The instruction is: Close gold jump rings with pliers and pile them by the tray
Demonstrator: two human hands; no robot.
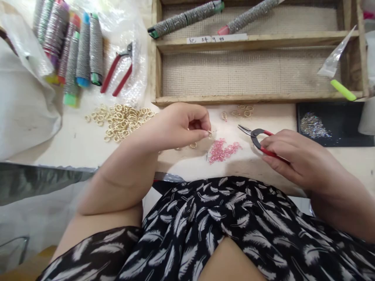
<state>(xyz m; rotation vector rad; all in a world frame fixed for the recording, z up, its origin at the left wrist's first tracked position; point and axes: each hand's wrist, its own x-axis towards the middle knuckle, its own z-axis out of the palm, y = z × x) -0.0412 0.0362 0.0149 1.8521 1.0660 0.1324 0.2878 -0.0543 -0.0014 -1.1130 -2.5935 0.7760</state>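
Note:
My left hand (187, 125) pinches a small gold ring (210, 133) between thumb and forefinger, with a fine wire end poking out to the right. My right hand (288, 156) is wrapped round the red handles of a pair of pliers (258, 138); their slim jaws point up and left, slightly parted, and touch nothing. Between the hands and just below them lies a heap of pink beads (221, 150). Several finished-looking gold rings (241, 111) rest above the plier tips, one with a pink bead on it. A big pile of gold rings (124, 119) spreads left of my left wrist.
A wooden mesh tray (249, 97) spans the back, holding glittery wrapped rods (187, 18) and a yellow-green stick (342, 89). At right sits a black mat (351, 128) with clear beads (313, 125). Red-handled cutters (117, 70) lie on bubble wrap beside more wrapped rods (83, 50).

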